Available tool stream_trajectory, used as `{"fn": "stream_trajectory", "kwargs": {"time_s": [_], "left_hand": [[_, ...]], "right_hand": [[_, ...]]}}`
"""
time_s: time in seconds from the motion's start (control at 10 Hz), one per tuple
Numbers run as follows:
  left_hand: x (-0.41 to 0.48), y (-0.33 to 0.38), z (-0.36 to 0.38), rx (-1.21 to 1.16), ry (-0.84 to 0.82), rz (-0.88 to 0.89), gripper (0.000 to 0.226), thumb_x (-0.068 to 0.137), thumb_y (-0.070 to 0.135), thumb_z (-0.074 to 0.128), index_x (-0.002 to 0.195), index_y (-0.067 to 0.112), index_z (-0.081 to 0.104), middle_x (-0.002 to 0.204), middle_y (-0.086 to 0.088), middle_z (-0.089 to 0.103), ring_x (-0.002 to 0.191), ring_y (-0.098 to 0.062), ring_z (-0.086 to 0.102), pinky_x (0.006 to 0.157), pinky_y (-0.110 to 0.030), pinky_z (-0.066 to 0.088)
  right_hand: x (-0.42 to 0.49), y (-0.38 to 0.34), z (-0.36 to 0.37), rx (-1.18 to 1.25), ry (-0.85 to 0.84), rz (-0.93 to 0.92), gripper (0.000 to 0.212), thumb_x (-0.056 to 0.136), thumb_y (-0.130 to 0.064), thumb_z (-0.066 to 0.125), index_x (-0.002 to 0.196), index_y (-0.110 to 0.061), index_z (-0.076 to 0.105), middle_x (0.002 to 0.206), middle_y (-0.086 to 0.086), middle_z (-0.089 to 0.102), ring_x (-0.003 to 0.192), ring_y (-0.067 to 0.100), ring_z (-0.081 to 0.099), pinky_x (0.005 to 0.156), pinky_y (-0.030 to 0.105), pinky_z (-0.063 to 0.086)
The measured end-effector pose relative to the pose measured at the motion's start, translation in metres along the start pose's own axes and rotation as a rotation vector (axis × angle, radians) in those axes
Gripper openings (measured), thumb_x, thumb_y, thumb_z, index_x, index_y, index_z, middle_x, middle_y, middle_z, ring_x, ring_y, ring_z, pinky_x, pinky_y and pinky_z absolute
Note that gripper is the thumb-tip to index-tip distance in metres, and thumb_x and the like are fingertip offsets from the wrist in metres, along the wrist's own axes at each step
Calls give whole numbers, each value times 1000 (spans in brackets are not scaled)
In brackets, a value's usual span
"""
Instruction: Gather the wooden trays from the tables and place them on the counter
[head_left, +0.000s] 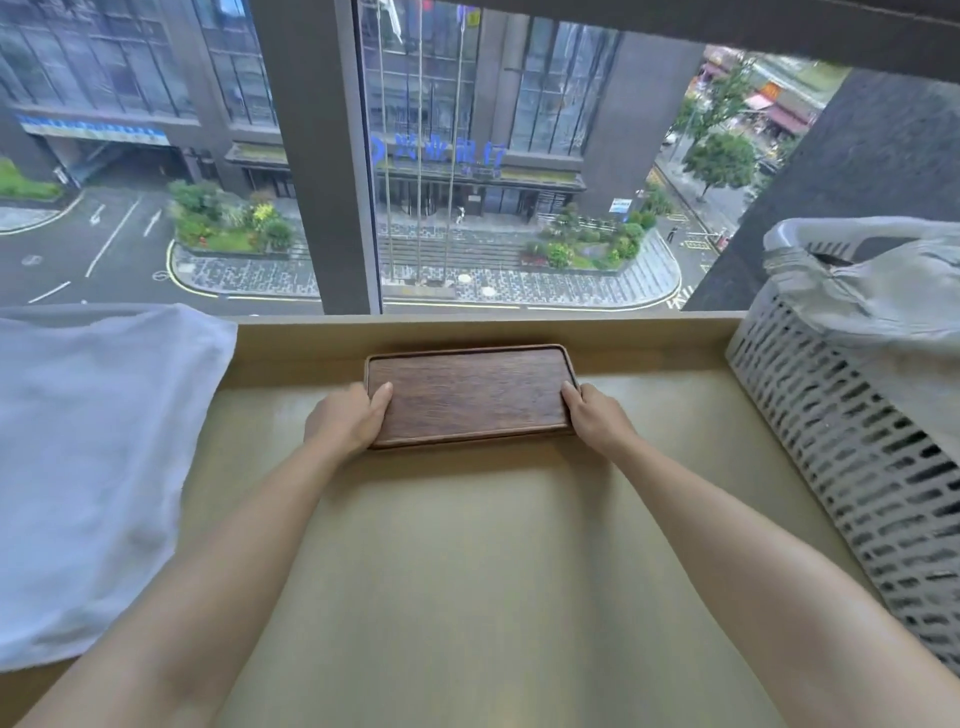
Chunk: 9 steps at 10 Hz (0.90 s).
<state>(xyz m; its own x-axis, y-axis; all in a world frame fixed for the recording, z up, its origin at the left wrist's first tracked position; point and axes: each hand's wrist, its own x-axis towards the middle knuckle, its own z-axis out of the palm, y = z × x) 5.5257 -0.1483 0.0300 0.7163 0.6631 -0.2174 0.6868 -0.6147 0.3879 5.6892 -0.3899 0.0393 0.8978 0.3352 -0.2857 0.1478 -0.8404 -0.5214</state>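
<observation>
A dark wooden tray, rectangular with a low raised rim, lies flat on a pale beige surface close to the window ledge. My left hand grips its left short edge, thumb resting on top of the rim. My right hand holds the right short edge the same way. Both arms reach forward from the bottom of the view. The tray holds nothing.
A white folded cloth or pillow covers the left side of the surface. A white slatted plastic basket with pale fabric draped in it stands at the right. A large window with a grey frame rises straight ahead.
</observation>
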Motion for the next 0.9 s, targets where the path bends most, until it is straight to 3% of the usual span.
{"fn": "stream_trajectory", "kwargs": {"time_s": [0.6,0.8,0.9], "left_hand": [[16,25,-7,84,1,-113,62,95,49,22,121,0,50,125,-25,57,115,-40,52,91,-41,43],[-1,28,-20,-28,32,-107,55,96,44,25,116,0,51,122,-24,58,112,-39,52,87,-41,43],[-11,34,-37,28,131,-29,49,96,40,24,105,3,55,113,-21,63,103,-38,56,74,-38,42]], "right_hand": [[24,-7,-13,-173,-119,-64,47,97,-40,21,112,-2,46,127,23,54,118,35,49,92,42,38],[11,-12,-18,-196,-61,-66,45,97,-41,21,111,-4,43,121,22,58,111,37,53,82,41,40],[2,-21,-23,-259,19,-105,45,97,-42,21,111,-4,42,116,21,59,105,38,55,73,39,38]]}}
